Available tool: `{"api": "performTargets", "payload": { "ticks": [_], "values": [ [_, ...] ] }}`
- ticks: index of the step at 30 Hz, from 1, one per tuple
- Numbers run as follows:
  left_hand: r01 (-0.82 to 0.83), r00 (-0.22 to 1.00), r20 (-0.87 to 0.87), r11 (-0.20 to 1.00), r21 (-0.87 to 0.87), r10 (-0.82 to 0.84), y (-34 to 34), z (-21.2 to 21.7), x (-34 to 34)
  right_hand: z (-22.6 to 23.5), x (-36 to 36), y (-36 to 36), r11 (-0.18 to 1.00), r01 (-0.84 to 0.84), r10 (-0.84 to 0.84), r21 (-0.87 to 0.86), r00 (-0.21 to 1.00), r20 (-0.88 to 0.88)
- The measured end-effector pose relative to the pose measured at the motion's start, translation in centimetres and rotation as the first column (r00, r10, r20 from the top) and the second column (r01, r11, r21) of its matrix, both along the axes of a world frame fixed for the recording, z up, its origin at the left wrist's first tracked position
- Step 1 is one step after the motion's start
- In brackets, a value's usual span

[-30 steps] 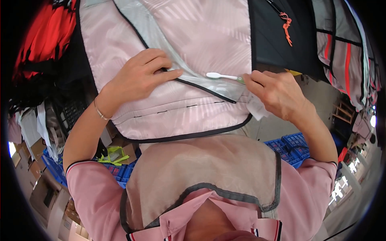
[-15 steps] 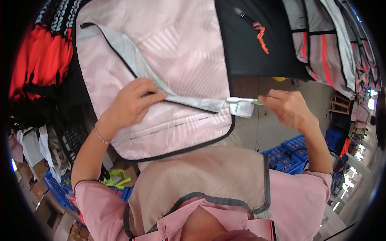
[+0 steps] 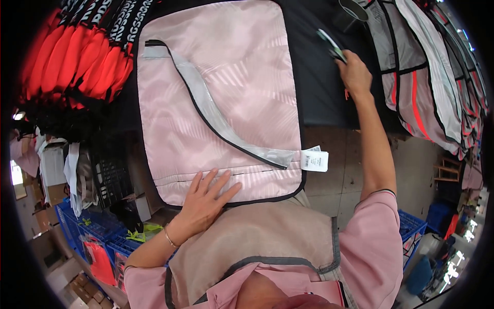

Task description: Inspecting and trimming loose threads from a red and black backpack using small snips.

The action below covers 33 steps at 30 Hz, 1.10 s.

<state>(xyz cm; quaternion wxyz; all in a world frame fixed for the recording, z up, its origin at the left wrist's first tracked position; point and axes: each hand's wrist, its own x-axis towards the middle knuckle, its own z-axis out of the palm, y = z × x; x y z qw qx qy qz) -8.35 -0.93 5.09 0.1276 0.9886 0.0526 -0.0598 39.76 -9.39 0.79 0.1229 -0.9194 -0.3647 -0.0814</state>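
Observation:
A pale pink fabric panel [image 3: 226,82] with black bound edges lies before me. A grey strip [image 3: 206,103] with a black edge curves across it, down to the lower right. At the panel's right edge hangs a white label [image 3: 314,160]. My left hand [image 3: 206,201] rests flat on the panel's lower edge, fingers spread and holding nothing. Away from the panel, over the black surface at the far right, my right hand [image 3: 356,74] is closed around a slim white-and-green tool [image 3: 331,45]. Its exact kind I cannot make out. Something orange shows just under that hand.
Red pieces with black lettered straps [image 3: 85,62] hang at the far left. A dark round container [image 3: 352,14] stands at the far right, beside a stack of grey panels [image 3: 411,77] with orange trim. Blue crates [image 3: 411,226] are below the black table [image 3: 324,98].
My right hand has moved from the label up and away with the slim tool. My left hand let go of the grey strip and came down to the panel's near edge.

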Motion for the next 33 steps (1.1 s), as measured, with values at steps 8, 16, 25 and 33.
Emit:
{"api": "performTargets", "payload": {
  "ticks": [8, 16, 25, 33],
  "values": [
    [-0.008, 0.917, 0.376, 0.950, -0.311, 0.131, 5.1, 3.8, 4.3, 2.3, -0.8, -6.6, 0.905, -0.045, 0.037, 0.423, 0.999, 0.026],
    [-0.398, 0.325, 0.491, 0.588, -0.704, 0.808, 12.2, 12.9, 3.2, 6.8, -3.8, -6.5, 0.777, -0.049, 0.044, 0.628, 0.999, 0.022],
    [0.216, 0.137, -0.073, -0.102, -0.971, 0.988, 9.5, 0.4, -0.3, 7.7, -2.4, -5.5, 0.778, 0.032, 0.056, 0.628, 0.991, -0.120],
    [0.547, 0.149, -0.486, -0.482, -0.685, 0.861, 5.8, -2.7, 0.7, 14.2, 3.5, 0.6, 0.985, 0.113, -0.147, 0.130, 0.945, 0.293]
  ]
}}
